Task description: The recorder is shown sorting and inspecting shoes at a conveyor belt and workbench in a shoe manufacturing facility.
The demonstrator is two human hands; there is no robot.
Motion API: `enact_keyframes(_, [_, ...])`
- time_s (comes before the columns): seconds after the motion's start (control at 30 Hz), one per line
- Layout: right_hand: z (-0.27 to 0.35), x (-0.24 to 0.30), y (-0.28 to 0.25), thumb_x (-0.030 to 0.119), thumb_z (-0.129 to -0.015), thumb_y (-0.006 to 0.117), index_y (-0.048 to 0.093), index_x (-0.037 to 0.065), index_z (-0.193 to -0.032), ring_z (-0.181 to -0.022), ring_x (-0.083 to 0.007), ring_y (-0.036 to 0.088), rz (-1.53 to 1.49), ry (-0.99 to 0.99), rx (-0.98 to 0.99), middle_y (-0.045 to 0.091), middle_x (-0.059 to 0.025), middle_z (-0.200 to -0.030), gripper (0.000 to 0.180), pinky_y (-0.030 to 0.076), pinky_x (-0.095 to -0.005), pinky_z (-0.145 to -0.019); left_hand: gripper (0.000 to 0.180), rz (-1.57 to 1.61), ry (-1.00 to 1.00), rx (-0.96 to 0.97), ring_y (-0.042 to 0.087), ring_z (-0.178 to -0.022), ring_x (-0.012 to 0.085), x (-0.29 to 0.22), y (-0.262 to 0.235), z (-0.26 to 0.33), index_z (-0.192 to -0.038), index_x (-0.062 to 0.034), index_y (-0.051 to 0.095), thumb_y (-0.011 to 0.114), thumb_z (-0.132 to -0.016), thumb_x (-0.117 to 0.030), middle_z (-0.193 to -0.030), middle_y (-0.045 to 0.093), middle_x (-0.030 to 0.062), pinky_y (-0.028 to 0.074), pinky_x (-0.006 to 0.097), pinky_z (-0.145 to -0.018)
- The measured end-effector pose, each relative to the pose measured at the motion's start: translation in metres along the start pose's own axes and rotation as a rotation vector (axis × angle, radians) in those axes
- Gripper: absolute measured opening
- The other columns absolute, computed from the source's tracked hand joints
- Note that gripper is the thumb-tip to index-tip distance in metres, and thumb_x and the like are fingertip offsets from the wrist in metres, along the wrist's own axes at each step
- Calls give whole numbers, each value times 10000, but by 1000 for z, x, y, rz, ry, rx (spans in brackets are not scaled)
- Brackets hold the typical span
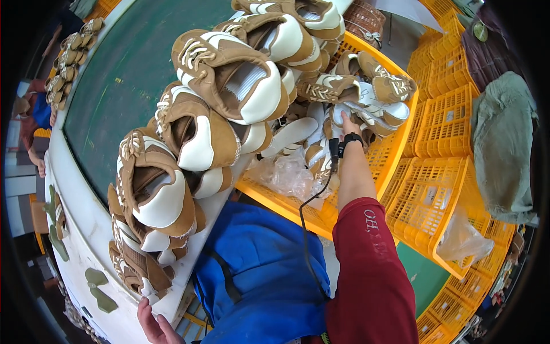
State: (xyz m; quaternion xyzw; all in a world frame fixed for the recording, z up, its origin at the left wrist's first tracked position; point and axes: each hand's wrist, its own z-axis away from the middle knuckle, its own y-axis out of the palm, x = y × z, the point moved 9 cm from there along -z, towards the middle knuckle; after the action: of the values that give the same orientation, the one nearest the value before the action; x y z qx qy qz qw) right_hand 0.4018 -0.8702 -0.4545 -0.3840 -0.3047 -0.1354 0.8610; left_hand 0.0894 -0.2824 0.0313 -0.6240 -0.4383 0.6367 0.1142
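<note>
My right hand [350, 127] reaches into a yellow crate [395, 150], its thumb pressed on a white insole [341, 112]; its other fingers are mostly hidden. Around it lie brown-and-white sneakers [395, 86] and another long white insole [293, 135]. At the lower left, my left hand [157, 325] has its fingers apart and holds nothing. Its fingertips are beside the nearest sneaker [140, 269] of a stacked row. Brown sneakers with white heels and cream laces, such as this upper one [232, 77], are piled along the table edge.
The green-topped table [137, 63] has a white border. Crumpled clear plastic [289, 175] lies in the crate. Stacked yellow crates [435, 189] stand to the right, some draped with grey-green cloth [504, 143]. Another person [35, 117] is at the far left, near more shoes [66, 63].
</note>
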Motion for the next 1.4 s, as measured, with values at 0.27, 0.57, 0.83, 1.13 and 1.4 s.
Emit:
enact_keyframes(0.27, [63,0,0,419,-580,650,534,141,-883,-590,-146,411,-232,167,431,486,-28,-696,428,374,-307,-558,270,-13,-78,37,440,-1105,248,15,4,6,-1076,61,484,425,-820,-5,-1153,483,171,287,346,-971])
enact_keyframes(0.57, [257,-38,-82,355,-743,553,442,93,-1123,-935,-222,547,-488,387,889,530,-89,-1070,475,489,-385,-751,211,128,34,344,574,-888,306,-8,53,7,-899,44,562,512,-697,9,-895,595,176,434,352,-801])
enact_keyframes(0.83, [382,0,-174,321,-822,531,416,69,-1171,-1009,-192,520,-570,2,917,508,-75,-1131,446,448,-365,-831,216,306,389,570,582,-853,303,-52,96,9,-913,6,580,575,-698,14,-911,600,160,457,336,-762])
enact_keyframes(1.13, [490,83,-195,190,-696,675,324,0,-1228,-1107,-170,440,-545,-611,1047,452,-90,-1197,665,334,-279,-946,194,442,428,554,588,-842,255,-59,83,26,-928,2,583,559,-740,-37,-928,607,129,457,305,-726])
enact_keyframes(1.4, [524,196,-210,99,-619,731,368,-25,-1182,-916,-167,543,-132,-1244,560,510,-99,-1067,682,468,-267,-761,182,463,450,403,589,-839,271,-36,51,31,-905,-3,583,576,-725,-25,-900,609,126,461,322,-753])
